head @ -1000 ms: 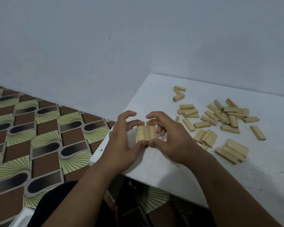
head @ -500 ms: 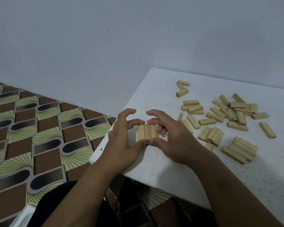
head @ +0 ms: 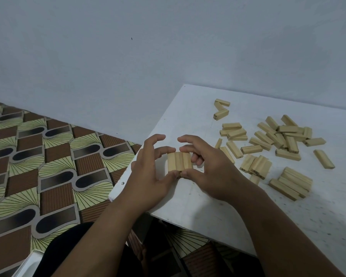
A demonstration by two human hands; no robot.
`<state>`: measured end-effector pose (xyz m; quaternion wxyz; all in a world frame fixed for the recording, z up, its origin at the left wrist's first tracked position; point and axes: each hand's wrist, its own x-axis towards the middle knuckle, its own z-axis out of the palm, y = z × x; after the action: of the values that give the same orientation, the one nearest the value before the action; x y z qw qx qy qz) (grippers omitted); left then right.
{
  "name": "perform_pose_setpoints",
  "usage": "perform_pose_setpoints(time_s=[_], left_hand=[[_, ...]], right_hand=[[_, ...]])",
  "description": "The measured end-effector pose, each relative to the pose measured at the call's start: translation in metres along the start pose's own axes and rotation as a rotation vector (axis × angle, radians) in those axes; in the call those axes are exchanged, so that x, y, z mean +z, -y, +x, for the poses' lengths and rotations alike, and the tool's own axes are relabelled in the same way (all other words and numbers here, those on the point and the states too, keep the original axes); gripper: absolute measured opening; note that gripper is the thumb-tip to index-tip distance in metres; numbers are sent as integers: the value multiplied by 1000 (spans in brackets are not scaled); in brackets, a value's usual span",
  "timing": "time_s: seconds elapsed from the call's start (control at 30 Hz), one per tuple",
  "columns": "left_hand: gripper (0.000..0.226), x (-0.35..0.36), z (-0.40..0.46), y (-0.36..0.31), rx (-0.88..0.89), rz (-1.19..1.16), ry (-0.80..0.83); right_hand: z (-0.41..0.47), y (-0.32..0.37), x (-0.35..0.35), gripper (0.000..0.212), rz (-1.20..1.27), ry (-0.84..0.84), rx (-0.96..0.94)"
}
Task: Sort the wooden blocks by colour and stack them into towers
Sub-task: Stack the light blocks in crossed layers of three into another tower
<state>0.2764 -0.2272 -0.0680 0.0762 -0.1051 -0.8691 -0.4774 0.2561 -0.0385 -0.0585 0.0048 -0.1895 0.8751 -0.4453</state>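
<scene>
Off the counter's left edge lies a patterned floor (head: 48,166) of brown and pale green shapes. On the white counter (head: 198,202), close to its near-left corner, the left hand (head: 148,176) and the right hand (head: 210,172) face each other around a row of three blocks (head: 179,161) laid side by side, long sides touching. Each hand holds the row from its own side: the thumbs press the near ends, the curled fingers reach over to the far ends, and the index fingers arch above without clearly touching. Both hands are thus narrowly curled on the row and carry nothing else.

To the right, toward the middle and far side of the counter, the loose blocks (head: 278,136) lie scattered in a heap, some crossing each other. A small group of three (head: 221,109) sits apart near the far edge, and a tidy bundle (head: 292,182) lies further right, nearer the front edge. All blocks look the same pale wood, so no colour difference can be told here.

The step in hand seems to be squaring up the first layer of a tower. The next move would likely call for letting go without nudging the row, then fetching three more from the heap and laying them crosswise on top.
</scene>
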Motion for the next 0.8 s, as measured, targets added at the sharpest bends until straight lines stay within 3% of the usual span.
perform_pose_setpoints(time_s=[0.4,0.57,0.7,0.8], left_hand=[[81,0,0,0,-43,-17,-47],[66,-2,-1,-7,-32,-21,-97],[47,4,0,-24,46,64,-140],[41,16,9,-42,136,168,-113]], right_hand=[[-1,3,-9,74,-73,-5,1],[-7,-10,-21,45,-193,-190,6],[-11,-17,-35,23,-434,-324,124],[-17,-15,-42,39,-636,-305,311]])
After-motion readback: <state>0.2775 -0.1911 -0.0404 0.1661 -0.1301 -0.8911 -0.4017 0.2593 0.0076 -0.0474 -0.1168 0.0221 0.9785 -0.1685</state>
